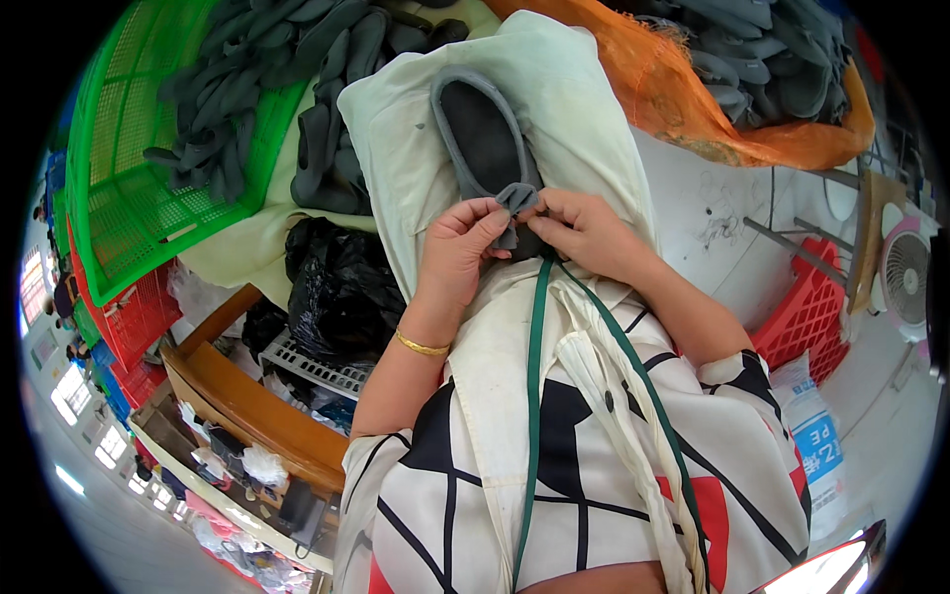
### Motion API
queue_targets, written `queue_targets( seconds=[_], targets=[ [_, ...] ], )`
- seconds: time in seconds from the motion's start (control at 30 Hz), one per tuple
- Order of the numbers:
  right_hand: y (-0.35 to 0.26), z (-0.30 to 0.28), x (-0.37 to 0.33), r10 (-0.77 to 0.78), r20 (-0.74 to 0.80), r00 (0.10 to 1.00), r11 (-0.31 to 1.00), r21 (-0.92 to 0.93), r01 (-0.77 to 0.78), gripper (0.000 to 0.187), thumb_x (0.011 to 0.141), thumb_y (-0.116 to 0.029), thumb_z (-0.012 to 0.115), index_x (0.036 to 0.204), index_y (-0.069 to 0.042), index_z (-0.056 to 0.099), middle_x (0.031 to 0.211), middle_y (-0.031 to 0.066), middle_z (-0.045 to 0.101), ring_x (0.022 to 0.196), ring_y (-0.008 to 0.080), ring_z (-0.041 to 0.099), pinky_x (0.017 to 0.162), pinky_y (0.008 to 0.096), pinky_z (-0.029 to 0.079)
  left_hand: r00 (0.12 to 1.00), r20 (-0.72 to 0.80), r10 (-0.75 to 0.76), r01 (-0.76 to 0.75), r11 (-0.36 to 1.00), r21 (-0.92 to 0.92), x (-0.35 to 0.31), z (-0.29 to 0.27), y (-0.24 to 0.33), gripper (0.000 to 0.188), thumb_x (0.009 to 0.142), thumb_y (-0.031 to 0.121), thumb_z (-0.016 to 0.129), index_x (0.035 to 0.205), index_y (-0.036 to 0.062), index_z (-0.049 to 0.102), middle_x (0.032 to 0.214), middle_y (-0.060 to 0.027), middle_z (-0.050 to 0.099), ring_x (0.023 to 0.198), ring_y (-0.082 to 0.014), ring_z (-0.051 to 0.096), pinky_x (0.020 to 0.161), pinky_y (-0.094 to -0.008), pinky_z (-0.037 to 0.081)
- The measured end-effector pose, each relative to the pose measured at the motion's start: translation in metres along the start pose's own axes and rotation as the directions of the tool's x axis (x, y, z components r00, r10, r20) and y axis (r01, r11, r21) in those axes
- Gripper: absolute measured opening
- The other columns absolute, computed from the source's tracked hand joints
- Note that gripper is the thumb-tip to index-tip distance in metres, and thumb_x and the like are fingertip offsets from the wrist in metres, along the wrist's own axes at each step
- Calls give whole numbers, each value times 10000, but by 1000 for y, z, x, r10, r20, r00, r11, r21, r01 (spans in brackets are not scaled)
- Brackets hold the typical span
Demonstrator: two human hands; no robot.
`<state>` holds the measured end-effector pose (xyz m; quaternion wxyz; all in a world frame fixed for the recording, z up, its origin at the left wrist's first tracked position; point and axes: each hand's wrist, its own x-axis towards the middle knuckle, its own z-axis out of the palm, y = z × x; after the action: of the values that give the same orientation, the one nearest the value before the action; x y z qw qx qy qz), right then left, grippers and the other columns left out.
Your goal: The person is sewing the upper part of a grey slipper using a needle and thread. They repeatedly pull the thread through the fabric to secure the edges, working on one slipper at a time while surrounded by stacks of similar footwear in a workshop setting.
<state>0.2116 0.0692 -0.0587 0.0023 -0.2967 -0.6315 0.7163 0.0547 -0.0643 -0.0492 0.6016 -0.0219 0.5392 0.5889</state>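
Note:
A grey slip-on shoe with a dark insole rests on the pale cloth over my lap, its opening facing up. At the end of the shoe nearest me is a small grey fabric bow. My left hand pinches the bow from the left between thumb and fingers. My right hand has its fingertips closed on the bow's right side. Whether the bow is fixed to the shoe is hidden by my fingers.
Grey shoes fill a green plastic basket at the left and an orange sack at the upper right. A black plastic bag lies left of my lap. At the right are a red crate and a fan.

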Motion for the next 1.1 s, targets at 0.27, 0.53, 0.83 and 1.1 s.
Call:
queue_targets(
  seconds=[0.27,0.53,0.83,1.1],
  targets=[
    [4,8,4,-39,-47,998,999,-28,38,76,973,-83,614,996,-13,633,730,8,582,690,70,491,632,255,438,999,18,45,-47,995,85,0,-1,-2,185,923,89,703,1085,1,695,915,-30,704,755,-78,630,642,-215,517],
    [-16,11,7,190,-36,981,981,-28,-191,94,977,-104,614,977,-10,619,729,-1,596,636,66,534,581,253,466,999,8,38,-39,994,101,0,-1,-2,164,924,103,707,1059,9,709,916,-26,701,765,-79,621,659,-224,510],
    [2,11,13,-102,18,995,990,-97,104,85,979,-76,585,1023,-4,593,856,11,636,773,90,565,713,269,491,996,24,85,-85,996,-26,-1,-3,-9,164,929,92,703,1067,4,698,921,-26,702,754,-72,619,646,-211,504],
    [2,4,10,-79,120,990,997,7,79,160,992,-42,526,1131,-18,600,1008,17,636,936,91,558,860,259,465,997,17,72,-70,992,-106,-1,-2,-13,177,933,90,697,1082,-3,683,935,-37,705,737,-81,632,646,-214,535]
  ],
)
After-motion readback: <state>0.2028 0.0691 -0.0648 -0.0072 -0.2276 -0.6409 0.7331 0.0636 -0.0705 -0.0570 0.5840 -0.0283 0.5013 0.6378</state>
